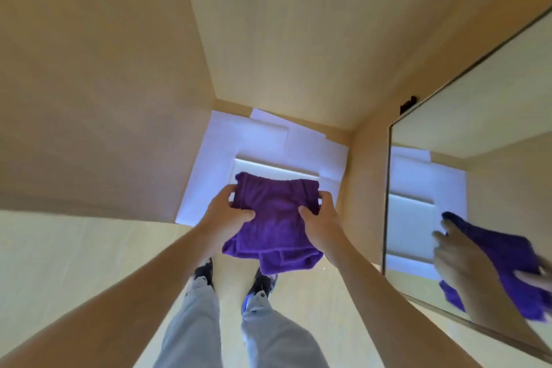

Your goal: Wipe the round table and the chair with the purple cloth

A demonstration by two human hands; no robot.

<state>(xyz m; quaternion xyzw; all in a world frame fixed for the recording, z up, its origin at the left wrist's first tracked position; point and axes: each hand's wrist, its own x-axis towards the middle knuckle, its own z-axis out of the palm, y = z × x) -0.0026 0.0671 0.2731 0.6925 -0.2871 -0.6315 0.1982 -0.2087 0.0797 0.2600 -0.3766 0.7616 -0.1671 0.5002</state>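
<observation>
Both our hands held the folded purple cloth; no round table or chair showed in the frame.

The purple cloth [274,222] hung at the centre of the frame, between our two hands and above our shoes [263,281], its long axis running from upper frame to lower frame, away from us. Our left hand [222,216] gripped its left edge with the thumb on top, and our right hand [321,222] pinched the right edge likewise, both forearms reaching forward from the lower corners, equally near. White sheets [263,143] lay on the floor beyond, and a mirror [466,188] at right repeated the cloth. We judged the wiping not yet begun.
</observation>
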